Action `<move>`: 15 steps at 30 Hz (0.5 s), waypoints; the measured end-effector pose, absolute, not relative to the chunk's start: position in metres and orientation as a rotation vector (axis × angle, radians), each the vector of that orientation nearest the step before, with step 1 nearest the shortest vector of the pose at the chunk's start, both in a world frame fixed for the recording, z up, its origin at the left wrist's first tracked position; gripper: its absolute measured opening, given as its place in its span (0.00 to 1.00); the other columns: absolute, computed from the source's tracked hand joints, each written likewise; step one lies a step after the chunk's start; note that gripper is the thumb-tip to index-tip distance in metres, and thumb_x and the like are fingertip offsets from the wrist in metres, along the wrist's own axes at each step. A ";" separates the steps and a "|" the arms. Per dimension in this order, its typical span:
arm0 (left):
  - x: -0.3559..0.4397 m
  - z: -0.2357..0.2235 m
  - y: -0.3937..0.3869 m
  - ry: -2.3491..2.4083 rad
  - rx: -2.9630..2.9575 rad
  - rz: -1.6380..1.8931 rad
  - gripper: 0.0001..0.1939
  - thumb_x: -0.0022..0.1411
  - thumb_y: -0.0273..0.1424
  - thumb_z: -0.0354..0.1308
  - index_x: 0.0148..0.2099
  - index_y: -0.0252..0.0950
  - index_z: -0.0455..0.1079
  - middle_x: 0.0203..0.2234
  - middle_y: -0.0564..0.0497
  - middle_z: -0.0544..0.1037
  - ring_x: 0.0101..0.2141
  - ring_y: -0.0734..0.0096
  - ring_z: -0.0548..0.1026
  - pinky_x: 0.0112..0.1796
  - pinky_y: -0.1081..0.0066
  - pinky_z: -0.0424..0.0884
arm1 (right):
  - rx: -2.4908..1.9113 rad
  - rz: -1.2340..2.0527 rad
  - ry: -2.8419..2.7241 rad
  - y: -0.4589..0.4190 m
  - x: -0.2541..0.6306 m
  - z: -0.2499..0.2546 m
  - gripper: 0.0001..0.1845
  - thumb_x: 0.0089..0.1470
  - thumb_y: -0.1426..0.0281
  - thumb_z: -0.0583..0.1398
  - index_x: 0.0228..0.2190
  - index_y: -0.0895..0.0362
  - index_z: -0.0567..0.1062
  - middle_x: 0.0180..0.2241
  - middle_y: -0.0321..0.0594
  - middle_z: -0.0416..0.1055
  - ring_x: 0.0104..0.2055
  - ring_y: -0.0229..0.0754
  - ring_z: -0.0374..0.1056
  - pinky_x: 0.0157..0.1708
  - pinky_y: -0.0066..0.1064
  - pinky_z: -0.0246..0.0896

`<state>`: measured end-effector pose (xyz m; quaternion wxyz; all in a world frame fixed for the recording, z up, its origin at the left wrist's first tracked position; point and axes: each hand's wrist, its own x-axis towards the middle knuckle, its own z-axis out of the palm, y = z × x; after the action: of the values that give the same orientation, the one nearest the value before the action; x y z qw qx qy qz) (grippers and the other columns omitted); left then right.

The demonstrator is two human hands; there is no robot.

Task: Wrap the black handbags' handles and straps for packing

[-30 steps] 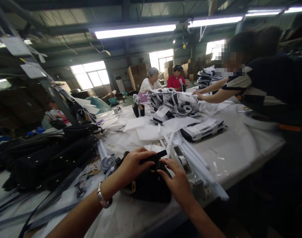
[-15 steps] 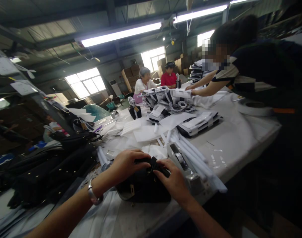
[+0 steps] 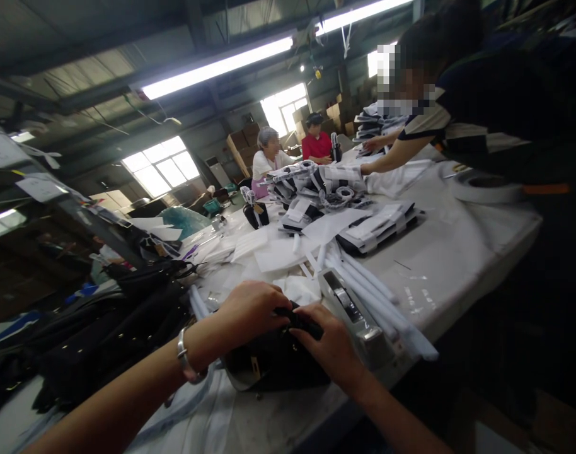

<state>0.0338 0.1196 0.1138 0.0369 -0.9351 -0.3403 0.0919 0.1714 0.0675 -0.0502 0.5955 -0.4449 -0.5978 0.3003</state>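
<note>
A black handbag (image 3: 288, 362) with small gold-coloured fittings rests on the table right in front of me. Above it, both hands pinch a black strap (image 3: 309, 323), their fingertips almost meeting. My left hand (image 3: 254, 308), with a silver bangle at the wrist, is closed on the strap's left part. Closed on its right part is my right hand (image 3: 330, 340), thumb below and fingers on top. The left fingertips are partly hidden behind that hand's own back. A grey tape dispenser (image 3: 351, 309) stands just beyond my right hand.
White foam tubes (image 3: 387, 302) lie past the dispenser. Black bags (image 3: 113, 334) are heaped at left. Wrapped bags (image 3: 311, 183) pile up mid-table, with white sheets (image 3: 288, 252) before them. A co-worker (image 3: 458, 113) leans in from the right; two people sit across the table.
Both hands have drawn together on the strap, whose free end stood up between them earlier and is now mostly covered. The co-worker at right has shifted an arm toward the stack behind.
</note>
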 end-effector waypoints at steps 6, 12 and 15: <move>0.046 0.113 0.124 -1.028 -2.832 0.384 0.09 0.54 0.34 0.64 0.40 0.46 0.80 0.29 0.51 0.82 0.30 0.61 0.78 0.26 0.71 0.60 | -1.062 0.649 -1.427 0.068 0.171 -0.052 0.13 0.52 0.72 0.66 0.40 0.50 0.75 0.40 0.38 0.74 0.45 0.47 0.70 0.47 0.38 0.65; 0.049 0.107 0.116 -1.134 -2.838 0.344 0.10 0.56 0.36 0.64 0.42 0.46 0.79 0.31 0.50 0.83 0.33 0.59 0.79 0.29 0.70 0.63 | -1.045 0.607 -1.434 0.070 0.173 -0.055 0.12 0.52 0.72 0.66 0.40 0.52 0.75 0.40 0.38 0.74 0.45 0.46 0.70 0.47 0.36 0.66; 0.048 0.105 0.112 -1.164 -2.815 0.342 0.10 0.56 0.36 0.64 0.42 0.45 0.79 0.32 0.51 0.83 0.34 0.59 0.79 0.30 0.70 0.65 | -1.026 0.577 -1.448 0.072 0.172 -0.058 0.13 0.52 0.73 0.66 0.40 0.52 0.74 0.40 0.39 0.74 0.44 0.46 0.70 0.47 0.37 0.66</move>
<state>0.0485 0.1122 0.1055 0.0379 -0.9177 -0.3795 0.1114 0.1719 0.0720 -0.0578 0.5953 -0.4417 -0.6235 0.2486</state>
